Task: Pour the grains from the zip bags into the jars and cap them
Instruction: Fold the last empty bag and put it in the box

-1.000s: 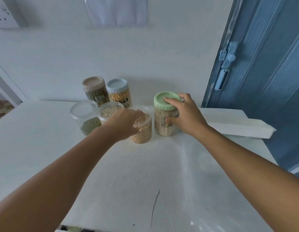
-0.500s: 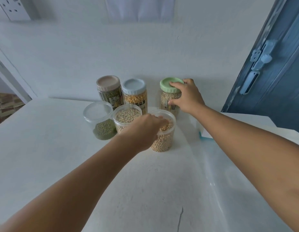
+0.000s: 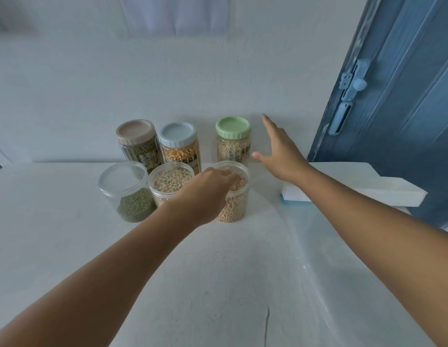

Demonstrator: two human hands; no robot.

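Released since half a second ago, the green-lidded jar (image 3: pixel 233 140) stands capped at the back of the white desk (image 3: pixel 67 234), with the right hand (image 3: pixel 280 151) beside it, fingers spread and holding nothing. Left hand (image 3: pixel 205 194) curls over the rim of the clear soybean jar (image 3: pixel 234 204) in front. Four more grain jars stand to the left. A blue door (image 3: pixel 405 96) is at right.

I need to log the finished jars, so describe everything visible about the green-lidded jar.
The green-lidded jar is a tall, clear, plastic-looking jar standing upright at the back of the white table, against the wall. Its pale green ribbed screw lid is on. Small pale grains fill it, and a printed label wraps the lower body. Nothing touches it: the open right hand hovers beside it, apart.
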